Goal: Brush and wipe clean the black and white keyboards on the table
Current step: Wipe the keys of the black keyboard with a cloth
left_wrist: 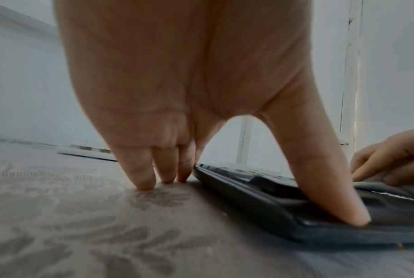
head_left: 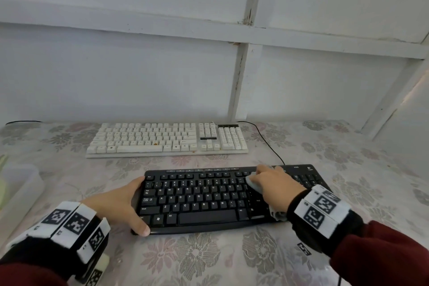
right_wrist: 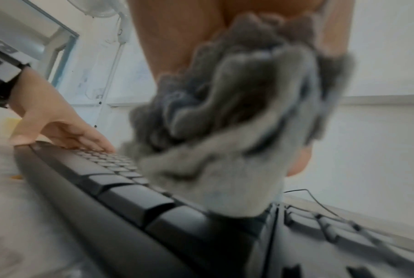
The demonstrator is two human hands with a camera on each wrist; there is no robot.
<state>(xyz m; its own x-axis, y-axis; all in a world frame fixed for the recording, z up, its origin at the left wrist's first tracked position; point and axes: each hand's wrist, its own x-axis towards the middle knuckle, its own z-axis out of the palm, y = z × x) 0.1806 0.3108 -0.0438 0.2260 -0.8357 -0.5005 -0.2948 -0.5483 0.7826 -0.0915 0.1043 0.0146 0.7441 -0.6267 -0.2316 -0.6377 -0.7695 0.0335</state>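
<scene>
We kept the black keyboard [head_left: 209,197] low in the head frame's centre, with the white keyboard [head_left: 166,138] lying above it, apart. Our left hand [head_left: 116,206] braced its left end, fingers straight, thumb [left_wrist: 331,188] on the front edge. Our right hand [head_left: 276,183] clutched a grey cloth [right_wrist: 224,131], bunched under curled fingers, pressed onto the keys right of centre.

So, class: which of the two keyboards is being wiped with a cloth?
The black keyboard, nearer the person: the right hand presses a grey cloth on it. The white keyboard behind lies untouched.
</scene>
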